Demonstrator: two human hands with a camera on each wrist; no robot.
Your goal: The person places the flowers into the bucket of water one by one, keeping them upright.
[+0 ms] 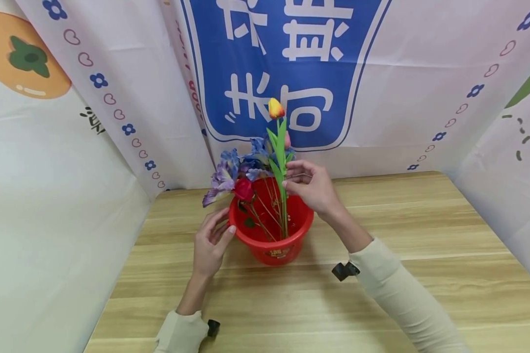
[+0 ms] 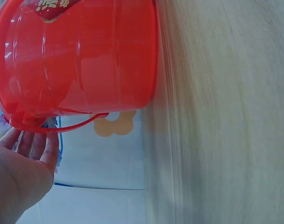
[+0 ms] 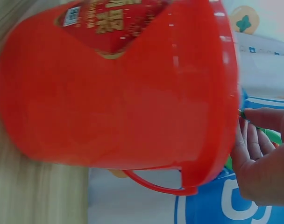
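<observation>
A red plastic bucket (image 1: pixel 277 252) stands on the table with artificial flowers leaning inside it. My left hand (image 1: pixel 210 245) holds the bucket's left rim, thumb toward the front and fingers behind; the left wrist view shows those fingers (image 2: pixel 38 144) beside the handle lug. Over the right part of the opening, my right hand (image 1: pixel 313 189) pinches a yellow-and-red tulip (image 1: pixel 276 108) by its green leaves and stem. The tulip stands nearly upright, its stem reaching down into the bucket. A pink tulip (image 1: pixel 287 141) shows behind its leaves. In the right wrist view the bucket hides part of the right hand (image 3: pixel 266 158).
Blue and purple irises (image 1: pixel 223 179) and a red rose (image 1: pixel 244 189) lean over the bucket's left and back rim. A thin red handle (image 2: pixel 81 125) hangs at its side. The wooden table (image 1: pixel 402 220) ends at a printed cloth backdrop (image 1: pixel 388 127) behind the bucket.
</observation>
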